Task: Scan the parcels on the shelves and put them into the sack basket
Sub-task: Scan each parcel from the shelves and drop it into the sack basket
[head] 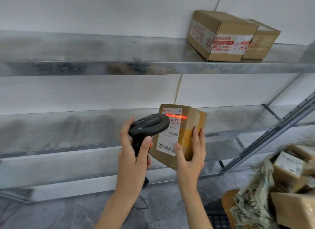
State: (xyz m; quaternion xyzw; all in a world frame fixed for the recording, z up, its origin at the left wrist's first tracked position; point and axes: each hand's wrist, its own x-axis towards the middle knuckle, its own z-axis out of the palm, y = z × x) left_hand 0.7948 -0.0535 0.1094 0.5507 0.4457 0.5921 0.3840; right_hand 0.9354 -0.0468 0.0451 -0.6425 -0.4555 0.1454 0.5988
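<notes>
While 2 hands hold 1 scanner (146, 126) and 1 parcel (180, 135), 2 boxes (221, 35) sit shelved.

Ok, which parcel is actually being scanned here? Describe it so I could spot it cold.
Start at the metal shelving along the white wall. In front of its lower shelf, the right hand holds up a brown box while the left hand aims a black scanner at it. Unlike the two boxes on the upper shelf, it has a red scan line across its white label.
</notes>
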